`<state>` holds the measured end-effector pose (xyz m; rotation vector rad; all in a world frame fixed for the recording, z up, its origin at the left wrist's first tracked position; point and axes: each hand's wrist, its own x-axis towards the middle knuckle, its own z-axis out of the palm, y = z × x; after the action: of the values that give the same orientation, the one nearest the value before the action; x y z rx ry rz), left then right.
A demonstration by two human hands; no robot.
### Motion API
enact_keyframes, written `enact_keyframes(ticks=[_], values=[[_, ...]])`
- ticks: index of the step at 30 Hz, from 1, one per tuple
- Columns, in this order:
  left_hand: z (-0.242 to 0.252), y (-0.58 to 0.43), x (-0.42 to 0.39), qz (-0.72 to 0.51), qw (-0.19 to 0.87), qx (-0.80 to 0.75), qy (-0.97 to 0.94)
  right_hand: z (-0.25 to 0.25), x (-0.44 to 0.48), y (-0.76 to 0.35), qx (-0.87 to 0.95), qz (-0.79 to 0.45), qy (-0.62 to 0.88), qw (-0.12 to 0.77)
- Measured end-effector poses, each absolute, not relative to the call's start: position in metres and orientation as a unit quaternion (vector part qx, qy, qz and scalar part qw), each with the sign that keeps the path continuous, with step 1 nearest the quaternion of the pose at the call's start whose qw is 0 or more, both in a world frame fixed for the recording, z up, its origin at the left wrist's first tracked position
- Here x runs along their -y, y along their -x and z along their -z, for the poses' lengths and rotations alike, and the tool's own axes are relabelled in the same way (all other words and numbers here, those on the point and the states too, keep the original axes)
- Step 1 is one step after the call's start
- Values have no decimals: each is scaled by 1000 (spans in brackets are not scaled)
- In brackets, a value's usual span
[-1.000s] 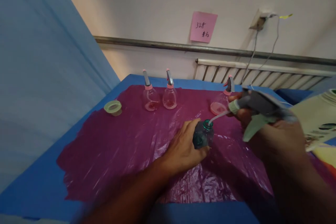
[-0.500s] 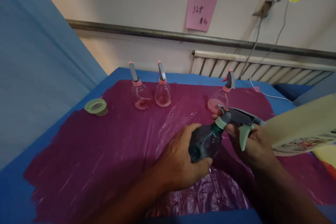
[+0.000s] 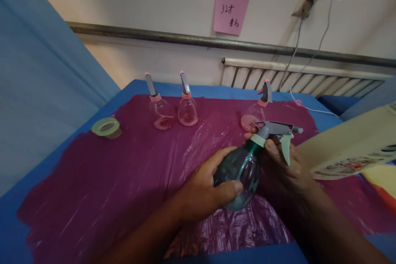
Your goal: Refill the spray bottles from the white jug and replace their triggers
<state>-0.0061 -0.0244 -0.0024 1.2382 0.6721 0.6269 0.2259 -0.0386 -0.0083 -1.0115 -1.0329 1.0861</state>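
Note:
A green transparent spray bottle (image 3: pixel 244 173) is held tilted over the table, its grey spray head and pale green trigger pointing right. My left hand (image 3: pixel 213 189) wraps around the bottle's round body from the left. The fingers of my right hand (image 3: pixel 284 165) close on the pale green collar at its neck, just below the trigger; some fingertips are hidden behind the neck. Behind the hands stands a clear spray bottle (image 3: pixel 254 116) with a pink collar and pink liquid. Two similar spray bottles, one on the left (image 3: pixel 161 114) and one beside it (image 3: pixel 187 112), hold a little pink liquid.
A pale green funnel-like cup (image 3: pixel 107 128) sits at the left on a purple plastic sheet (image 3: pixel 123 181) over a blue table. A large cream container (image 3: pixel 349 148) leans in from the right. Behind are a metal rail (image 3: pixel 173 39), a radiator (image 3: pixel 297 76) and hanging cables (image 3: pixel 297 45).
The green spray bottle has turned more upright, so its body shows more fully and its nozzle points right. Both hands stay on it. The view has shifted slightly.

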Motion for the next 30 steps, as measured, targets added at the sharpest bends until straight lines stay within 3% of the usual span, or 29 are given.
enact_keyframes(ticks=[7, 15, 20, 25, 30], values=[[4, 4, 24, -281, 783, -276, -482, 19, 42, -220, 333, -595, 382, 624], [7, 4, 24, -296, 783, -272, -475, 19, 37, -220, 338, -579, 380, 636], [10, 6, 24, -308, 691, -315, -573, 17, 35, -216, 327, -601, 386, 618], [4, 9, 28, -283, 526, -390, -700, 21, 34, -216, 300, -604, 393, 625], [6, 6, 29, -289, 437, -330, -786, 16, 34, -210, 305, -624, 372, 616]])
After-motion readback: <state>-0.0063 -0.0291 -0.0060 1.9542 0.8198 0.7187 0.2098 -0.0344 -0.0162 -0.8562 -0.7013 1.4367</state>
